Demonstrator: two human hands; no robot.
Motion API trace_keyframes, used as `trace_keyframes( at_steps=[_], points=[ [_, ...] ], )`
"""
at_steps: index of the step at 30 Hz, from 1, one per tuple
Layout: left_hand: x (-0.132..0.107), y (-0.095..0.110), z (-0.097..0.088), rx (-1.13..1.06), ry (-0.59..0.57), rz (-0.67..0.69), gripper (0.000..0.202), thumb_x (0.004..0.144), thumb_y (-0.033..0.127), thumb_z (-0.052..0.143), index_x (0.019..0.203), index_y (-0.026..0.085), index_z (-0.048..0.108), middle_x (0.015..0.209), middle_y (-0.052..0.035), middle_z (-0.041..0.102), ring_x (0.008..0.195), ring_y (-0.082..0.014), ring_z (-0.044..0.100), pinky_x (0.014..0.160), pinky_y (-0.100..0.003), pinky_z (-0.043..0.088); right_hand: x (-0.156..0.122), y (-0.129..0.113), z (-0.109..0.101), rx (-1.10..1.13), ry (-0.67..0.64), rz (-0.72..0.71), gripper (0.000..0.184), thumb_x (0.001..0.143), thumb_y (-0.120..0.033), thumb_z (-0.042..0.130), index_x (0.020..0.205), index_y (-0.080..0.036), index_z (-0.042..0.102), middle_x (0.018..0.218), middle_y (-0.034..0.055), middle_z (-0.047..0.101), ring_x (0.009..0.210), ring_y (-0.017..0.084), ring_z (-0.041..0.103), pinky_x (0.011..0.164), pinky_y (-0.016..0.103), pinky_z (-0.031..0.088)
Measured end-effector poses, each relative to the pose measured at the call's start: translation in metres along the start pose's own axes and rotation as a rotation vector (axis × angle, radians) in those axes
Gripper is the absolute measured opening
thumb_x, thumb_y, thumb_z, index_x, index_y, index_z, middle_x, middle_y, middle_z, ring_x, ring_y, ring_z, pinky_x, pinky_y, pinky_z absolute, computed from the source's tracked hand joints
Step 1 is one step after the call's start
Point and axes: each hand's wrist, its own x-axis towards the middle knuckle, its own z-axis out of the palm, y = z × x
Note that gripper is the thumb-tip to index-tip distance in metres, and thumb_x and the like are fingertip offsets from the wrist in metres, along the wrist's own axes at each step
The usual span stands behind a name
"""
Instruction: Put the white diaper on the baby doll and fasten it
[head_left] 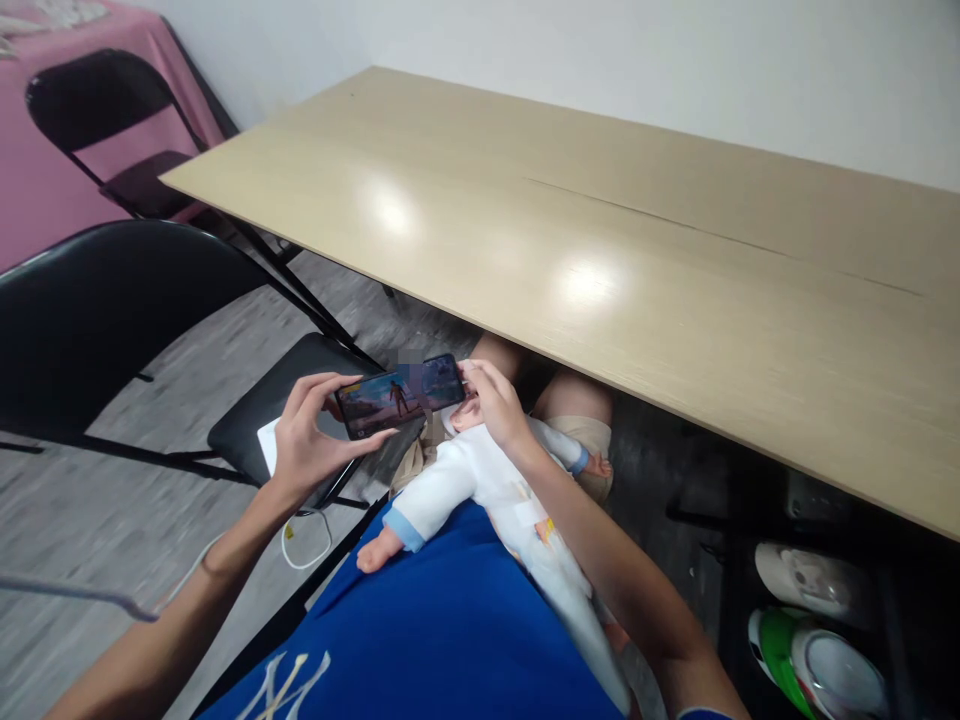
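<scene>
In the head view, the left forearm rises from the lower left, its hand (309, 437) grasping one end of a smartphone (397, 397), fingers bent at the upper edge, thumb stretched along the lower. The right forearm slants over a baby doll (501, 478) on the lap; the right hand (496, 402) curls at the phone's other end, its grip unclear. The phone is held sideways, near the table (600, 230).

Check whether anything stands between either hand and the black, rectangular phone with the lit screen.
Nothing visible does: the left hand holds the phone by its left end, and the right hand is at its right end. The white-clothed doll lies below, not between.
</scene>
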Motion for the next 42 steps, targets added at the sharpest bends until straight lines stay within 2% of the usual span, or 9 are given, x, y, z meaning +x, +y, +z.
trace_keyframes(
  at_steps=[4, 10, 14, 19, 22, 31, 36, 39, 42],
  points=[
    [-0.008, -0.034, 0.008, 0.043, 0.001, -0.173, 0.076, 0.081, 0.072, 0.094, 0.135, 0.022, 0.073, 0.13, -0.0097, 0.069, 0.096, -0.0264, 0.072, 0.081, -0.042, 0.066, 0.0, -0.008, -0.006, -0.021, 0.099, -0.047, 0.044, 0.098, -0.067, 0.068, 0.119, -0.029, 0.074, 0.135, 0.0056, 0.075, 0.12, 0.024, 0.069, 0.092, 0.035, 0.061],
    [-0.017, -0.095, 0.035, 0.2, -0.056, -0.421, 0.075, 0.081, 0.072, 0.09, 0.13, 0.018, 0.073, 0.133, -0.0159, 0.07, 0.123, -0.0381, 0.07, 0.11, -0.05, 0.057, -0.018, -0.021, -0.019, -0.019, 0.023, -0.083, 0.037, 0.103, -0.063, 0.066, 0.111, -0.027, 0.074, 0.124, 0.0051, 0.08, 0.114, 0.024, 0.071, 0.101, 0.038, 0.057],
    [-0.021, -0.13, 0.057, 0.322, -0.154, -0.695, 0.08, 0.076, 0.077, 0.088, 0.121, 0.012, 0.072, 0.126, -0.0192, 0.071, 0.118, -0.0407, 0.07, 0.105, -0.051, 0.057, -0.046, -0.027, -0.036, -0.069, -0.012, -0.127, 0.036, 0.105, -0.062, 0.067, 0.107, -0.027, 0.076, 0.113, 0.0048, 0.081, 0.105, 0.024, 0.072, 0.1, 0.039, 0.057],
    [-0.028, -0.164, 0.055, 0.323, -0.157, -0.421, 0.082, 0.074, 0.099, 0.076, 0.085, 0.019, 0.062, 0.074, 0.0022, 0.054, 0.063, -0.0176, 0.053, 0.06, -0.031, 0.046, -0.084, -0.03, -0.069, -0.133, 0.057, -0.089, 0.04, 0.107, -0.064, 0.066, 0.104, -0.026, 0.077, 0.1, 0.0052, 0.078, 0.093, 0.023, 0.07, 0.092, 0.038, 0.058],
    [-0.03, -0.172, 0.047, 0.296, -0.156, -0.303, 0.086, 0.073, 0.108, 0.065, 0.075, 0.023, 0.052, 0.063, 0.0061, 0.042, 0.051, -0.0126, 0.038, 0.052, -0.027, 0.033, -0.103, -0.024, -0.091, -0.172, 0.154, -0.068, 0.042, 0.108, -0.065, 0.062, 0.103, -0.026, 0.077, 0.097, 0.0068, 0.077, 0.092, 0.025, 0.07, 0.092, 0.04, 0.059],
    [-0.035, -0.162, 0.038, 0.279, -0.351, -0.311, 0.092, 0.069, 0.117, 0.05, 0.067, 0.026, 0.042, 0.052, 0.0093, 0.033, 0.043, -0.0099, 0.03, 0.048, -0.024, 0.023, -0.149, 0.012, -0.154, -0.272, 0.445, 0.006, 0.041, 0.105, -0.065, 0.064, 0.102, -0.027, 0.077, 0.1, 0.0088, 0.08, 0.095, 0.028, 0.073, 0.096, 0.044, 0.061],
    [-0.021, -0.15, 0.047, 0.306, -0.351, -0.376, 0.088, 0.07, 0.115, 0.049, 0.067, 0.027, 0.043, 0.055, 0.0066, 0.036, 0.049, -0.0146, 0.04, 0.051, -0.025, 0.03, -0.167, 0.028, -0.178, -0.411, 0.389, 0.043, 0.044, 0.102, -0.068, 0.068, 0.113, -0.026, 0.08, 0.117, 0.0122, 0.084, 0.115, 0.033, 0.077, 0.106, 0.05, 0.059],
    [0.0, -0.117, 0.064, 0.268, -0.397, -0.397, 0.076, 0.083, 0.099, 0.057, 0.078, 0.023, 0.059, 0.069, -0.0037, 0.061, 0.064, -0.0246, 0.061, 0.06, -0.033, 0.045, -0.17, 0.033, -0.178, -0.495, 0.246, 0.076, 0.039, 0.102, -0.061, 0.072, 0.12, -0.028, 0.082, 0.127, 0.0114, 0.083, 0.119, 0.033, 0.077, 0.108, 0.051, 0.059],
    [0.024, -0.047, 0.077, 0.032, -0.461, -0.264, 0.055, 0.105, 0.073, 0.054, 0.103, 0.021, 0.072, 0.104, -0.0103, 0.078, 0.089, -0.0285, 0.073, 0.08, -0.039, 0.057, -0.166, 0.033, -0.169, -0.502, 0.167, 0.094, 0.034, 0.102, -0.055, 0.074, 0.122, -0.029, 0.083, 0.127, 0.0089, 0.084, 0.117, 0.031, 0.079, 0.107, 0.048, 0.06]
  ],
)
